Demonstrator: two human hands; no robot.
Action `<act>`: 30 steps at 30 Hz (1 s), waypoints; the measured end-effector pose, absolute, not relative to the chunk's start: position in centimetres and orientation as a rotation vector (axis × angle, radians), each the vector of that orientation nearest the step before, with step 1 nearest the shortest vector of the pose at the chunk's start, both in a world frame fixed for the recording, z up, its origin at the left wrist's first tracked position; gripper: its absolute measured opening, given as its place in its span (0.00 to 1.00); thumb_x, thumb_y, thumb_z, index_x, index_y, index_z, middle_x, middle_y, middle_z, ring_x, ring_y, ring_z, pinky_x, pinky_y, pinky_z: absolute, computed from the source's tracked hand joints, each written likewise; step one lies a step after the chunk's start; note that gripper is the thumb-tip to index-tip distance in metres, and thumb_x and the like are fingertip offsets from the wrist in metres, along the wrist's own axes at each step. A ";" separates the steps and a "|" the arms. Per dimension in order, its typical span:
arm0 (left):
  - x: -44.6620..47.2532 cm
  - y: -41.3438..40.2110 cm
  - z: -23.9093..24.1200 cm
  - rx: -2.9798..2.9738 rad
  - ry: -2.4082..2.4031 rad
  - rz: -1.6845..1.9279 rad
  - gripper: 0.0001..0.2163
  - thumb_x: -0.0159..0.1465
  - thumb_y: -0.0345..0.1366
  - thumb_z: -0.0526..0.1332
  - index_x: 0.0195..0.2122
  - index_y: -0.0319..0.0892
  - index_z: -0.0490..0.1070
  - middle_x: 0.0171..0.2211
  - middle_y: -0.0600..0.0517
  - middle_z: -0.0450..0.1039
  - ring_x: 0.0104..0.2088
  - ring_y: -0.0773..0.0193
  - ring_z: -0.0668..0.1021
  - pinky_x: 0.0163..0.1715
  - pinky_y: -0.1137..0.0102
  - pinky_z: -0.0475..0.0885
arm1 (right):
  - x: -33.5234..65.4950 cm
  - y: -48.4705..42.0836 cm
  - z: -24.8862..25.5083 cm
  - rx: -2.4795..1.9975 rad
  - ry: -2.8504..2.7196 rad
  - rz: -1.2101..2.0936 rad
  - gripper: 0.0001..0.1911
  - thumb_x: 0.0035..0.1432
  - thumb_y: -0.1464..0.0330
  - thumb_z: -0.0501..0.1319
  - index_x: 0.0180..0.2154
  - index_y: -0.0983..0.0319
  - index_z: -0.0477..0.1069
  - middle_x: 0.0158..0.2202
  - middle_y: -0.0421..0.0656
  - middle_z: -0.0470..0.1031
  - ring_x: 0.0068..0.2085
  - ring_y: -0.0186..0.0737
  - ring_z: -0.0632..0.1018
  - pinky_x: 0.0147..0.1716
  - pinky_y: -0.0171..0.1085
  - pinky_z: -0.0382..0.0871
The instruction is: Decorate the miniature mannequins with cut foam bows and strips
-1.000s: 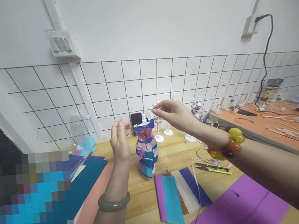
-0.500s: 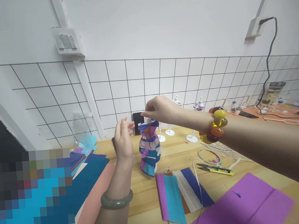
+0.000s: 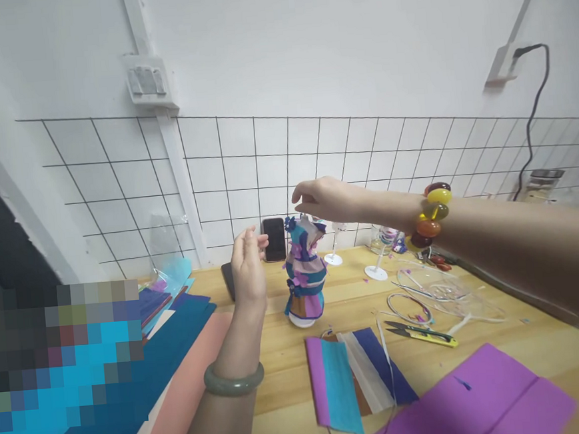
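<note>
A small dress form [image 3: 307, 269], dressed in bands of blue, turquoise, purple, brown and pale paper with little paper flowers, stands upright on a white base. My right hand [image 3: 325, 197], with a chunky bead bracelet, reaches over its top, with bent thumb and fingers around the tip; the contact is partly hidden. To the left of the form my left hand [image 3: 249, 263], wearing a green bangle, is raised with fingers extended and holds nothing. In front of the form lie folded paper strips [image 3: 340, 383] in purple, turquoise, white and blue.
Yellow-handled snips [image 3: 429, 336] lie by coiled cord [image 3: 409, 308]. Purple paper [image 3: 479, 396] covers the front right; stacked coloured sheets [image 3: 180, 352] lie left. White stands [image 3: 375, 273] and a phone [image 3: 274, 239] are at the back.
The dress form has turned, showing different bands and flowers. My right hand stays at its top, with fingers a little further apart. The view has shifted slightly.
</note>
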State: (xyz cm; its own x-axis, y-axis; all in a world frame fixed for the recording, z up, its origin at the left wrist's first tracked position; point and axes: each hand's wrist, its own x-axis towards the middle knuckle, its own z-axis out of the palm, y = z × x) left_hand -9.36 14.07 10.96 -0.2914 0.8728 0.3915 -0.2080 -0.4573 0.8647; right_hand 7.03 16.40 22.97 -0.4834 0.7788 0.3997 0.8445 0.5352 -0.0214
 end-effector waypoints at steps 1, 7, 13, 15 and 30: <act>-9.3 14.0 11.0 1.175 0.927 1.837 0.21 0.61 0.52 0.50 0.46 0.43 0.66 0.39 0.45 0.72 0.43 0.58 0.74 0.40 0.64 0.66 | 7.3 16.7 23.1 -1.348 -2.421 -0.255 0.12 0.54 0.68 0.56 0.40 0.60 0.71 0.29 0.42 0.74 0.29 0.37 0.72 0.27 0.36 0.61; -9.3 14.0 10.9 1.175 0.940 1.825 0.20 0.60 0.52 0.50 0.45 0.44 0.67 0.39 0.45 0.73 0.43 0.58 0.74 0.42 0.63 0.66 | 8.3 18.3 23.3 -1.423 -2.444 -0.247 0.11 0.52 0.70 0.56 0.39 0.60 0.71 0.30 0.43 0.74 0.29 0.38 0.71 0.26 0.36 0.60; -9.3 14.1 10.7 1.196 0.949 1.810 0.20 0.60 0.52 0.51 0.44 0.44 0.68 0.39 0.45 0.73 0.42 0.58 0.74 0.42 0.62 0.65 | 9.1 19.7 23.3 -1.465 -2.457 -0.241 0.11 0.51 0.71 0.56 0.38 0.61 0.72 0.31 0.43 0.74 0.28 0.37 0.71 0.25 0.36 0.61; -9.3 14.2 10.6 1.189 0.944 1.808 0.20 0.60 0.53 0.51 0.44 0.44 0.68 0.39 0.45 0.73 0.42 0.58 0.74 0.42 0.62 0.65 | 9.3 20.0 23.3 -1.472 -2.458 -0.239 0.12 0.51 0.72 0.55 0.39 0.61 0.71 0.31 0.43 0.74 0.28 0.37 0.71 0.24 0.36 0.61; -9.3 14.5 10.5 1.145 0.957 1.781 0.20 0.59 0.52 0.52 0.43 0.43 0.68 0.38 0.45 0.73 0.42 0.58 0.75 0.42 0.63 0.66 | 9.5 21.1 22.6 -1.453 -2.488 -0.238 0.12 0.50 0.72 0.57 0.37 0.61 0.74 0.32 0.43 0.75 0.29 0.37 0.72 0.26 0.35 0.61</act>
State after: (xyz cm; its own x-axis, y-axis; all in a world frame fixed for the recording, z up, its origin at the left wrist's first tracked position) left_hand -9.25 14.47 10.51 -0.2751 0.9011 0.3353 -0.2174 -0.3980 0.8912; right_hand 9.50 21.15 22.63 -0.4716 0.8311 0.2946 0.8719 0.4894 0.0151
